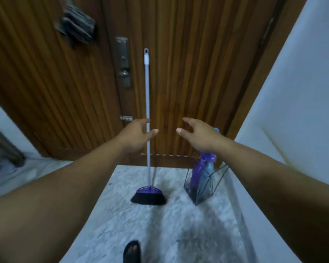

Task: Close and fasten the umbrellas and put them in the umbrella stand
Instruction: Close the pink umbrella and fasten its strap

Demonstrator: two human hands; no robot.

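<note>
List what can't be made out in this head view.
- Umbrella tops: the right hand covers them above the wire umbrella stand.
- Fastening straps on the purple umbrella and blue umbrella: too blurred to tell.
- Left hand on the broom handle: contact unclear.

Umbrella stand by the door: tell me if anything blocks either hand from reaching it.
Nothing visible blocks the right hand, which hovers open just above the wire umbrella stand holding the purple umbrella and light blue umbrella. The broom stands against the door beside the left hand, left of the stand, not in the way.
</note>
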